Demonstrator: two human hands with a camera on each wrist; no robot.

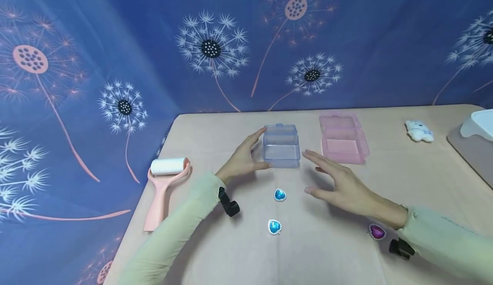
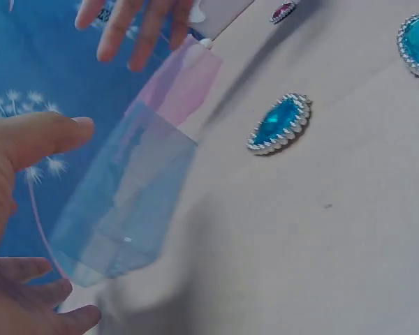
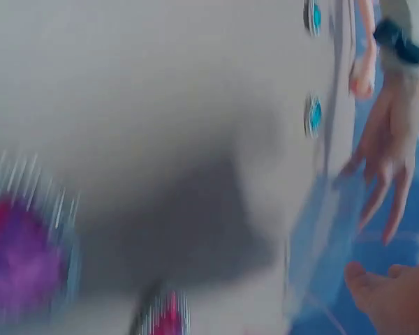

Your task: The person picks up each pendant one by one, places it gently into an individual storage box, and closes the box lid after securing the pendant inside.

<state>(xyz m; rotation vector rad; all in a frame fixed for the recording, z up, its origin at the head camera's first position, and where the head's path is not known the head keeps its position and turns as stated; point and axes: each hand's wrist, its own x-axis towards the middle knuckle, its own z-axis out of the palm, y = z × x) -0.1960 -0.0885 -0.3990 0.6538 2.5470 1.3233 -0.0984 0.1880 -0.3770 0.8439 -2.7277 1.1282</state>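
A translucent blue box (image 1: 285, 163) is flanked by the left hand (image 1: 242, 158) and right hand (image 1: 343, 185), both spread and empty; it could be skewed by one-sided contact.

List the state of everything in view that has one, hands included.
Blue box: lid open.
Pink box: lid open.
Left hand: fingers spread at the blue box's left side; contact unclear.
Right hand: fingers extended, apart from the blue box.
Near blue gem: face up, loose.
Far blue gem: face up, loose.
Purple gem: face up, loose.
Lint roller: lying down, white roll fitted.
White bear figure: lying loose.
White container: cut off, state unclear.
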